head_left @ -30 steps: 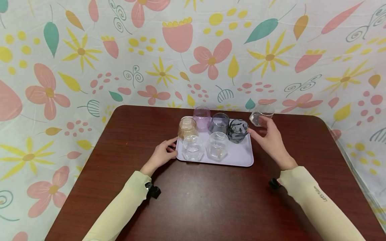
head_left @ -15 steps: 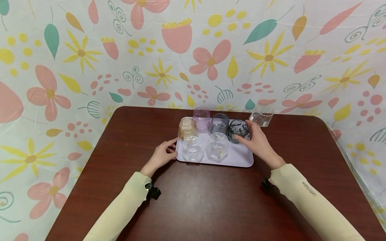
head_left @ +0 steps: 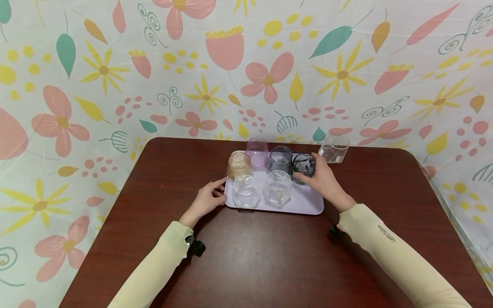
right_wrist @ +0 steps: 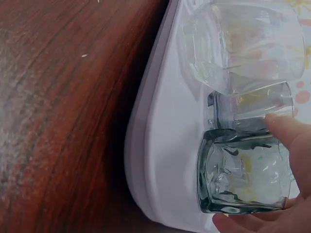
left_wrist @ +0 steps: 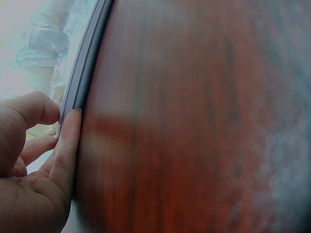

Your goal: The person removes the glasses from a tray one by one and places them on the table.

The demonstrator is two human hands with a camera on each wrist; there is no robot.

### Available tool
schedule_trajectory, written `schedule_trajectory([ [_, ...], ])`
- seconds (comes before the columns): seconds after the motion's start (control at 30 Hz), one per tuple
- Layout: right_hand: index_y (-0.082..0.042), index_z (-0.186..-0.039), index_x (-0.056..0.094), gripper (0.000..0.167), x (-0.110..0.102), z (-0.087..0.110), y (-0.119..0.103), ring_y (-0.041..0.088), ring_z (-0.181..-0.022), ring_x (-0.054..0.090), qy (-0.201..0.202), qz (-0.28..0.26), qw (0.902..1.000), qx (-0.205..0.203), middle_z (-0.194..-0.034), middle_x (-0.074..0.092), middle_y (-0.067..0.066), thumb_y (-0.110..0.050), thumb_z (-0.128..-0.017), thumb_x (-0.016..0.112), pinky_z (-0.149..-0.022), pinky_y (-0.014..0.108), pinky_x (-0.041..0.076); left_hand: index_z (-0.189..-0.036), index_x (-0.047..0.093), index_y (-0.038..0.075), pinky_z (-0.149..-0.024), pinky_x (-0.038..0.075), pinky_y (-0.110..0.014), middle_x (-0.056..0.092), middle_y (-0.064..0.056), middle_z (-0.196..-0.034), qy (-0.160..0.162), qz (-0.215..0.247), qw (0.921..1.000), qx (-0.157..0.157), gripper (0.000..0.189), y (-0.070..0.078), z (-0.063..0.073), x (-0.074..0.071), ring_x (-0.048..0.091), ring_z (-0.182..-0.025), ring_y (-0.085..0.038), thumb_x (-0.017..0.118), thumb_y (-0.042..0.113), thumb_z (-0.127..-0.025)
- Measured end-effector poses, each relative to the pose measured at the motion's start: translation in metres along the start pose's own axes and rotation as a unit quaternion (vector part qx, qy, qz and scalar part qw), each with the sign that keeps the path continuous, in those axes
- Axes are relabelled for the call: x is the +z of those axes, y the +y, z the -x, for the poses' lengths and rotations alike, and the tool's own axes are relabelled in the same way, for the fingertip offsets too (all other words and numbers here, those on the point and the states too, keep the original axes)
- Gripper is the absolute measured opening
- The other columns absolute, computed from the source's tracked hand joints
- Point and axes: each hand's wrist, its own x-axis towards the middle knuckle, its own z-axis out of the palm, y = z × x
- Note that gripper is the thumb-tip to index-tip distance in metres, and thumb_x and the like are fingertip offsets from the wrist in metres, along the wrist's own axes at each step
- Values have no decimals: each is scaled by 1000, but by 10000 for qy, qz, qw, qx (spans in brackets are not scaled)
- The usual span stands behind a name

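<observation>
The right hand curls fingers round the dark glass on the tray; the left hand pinches the tray's edge; a grey glass crowds the dark one; a clear tumbler stands just behind.

You have open counter along the tray's near edge, and bare tray at its front right corner. Around your right hand, a grey glass crowds the left and a clear tumbler stands close behind; the floral backdrop blocks the far edge.
</observation>
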Motion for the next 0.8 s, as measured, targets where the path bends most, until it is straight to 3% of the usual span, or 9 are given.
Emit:
schedule_trajectory([
  [0.4, 2, -159, 22, 99, -1, -1, 6, 49, -140, 43, 4, -136, 9992, 371, -156, 39, 30, -46, -92, 76, -109, 64, 44, -148, 58, 5, -69, 63, -26, 67, -16, -112, 33, -28, 10000, -7, 67, 3, 0, 1, 70, -88, -23, 66, 0, -82],
  [0.8, 1, -156, 29, 94, -8, 13, 8, 46, -141, 43, 328, -208, 9992, 101, -154, 45, 27, -44, -90, 79, -111, 65, 42, -148, 58, 5, -69, 64, -27, 67, -17, -112, 32, 57, 10000, -60, 67, 2, 0, 2, 70, -89, -23, 66, -2, -82],
])
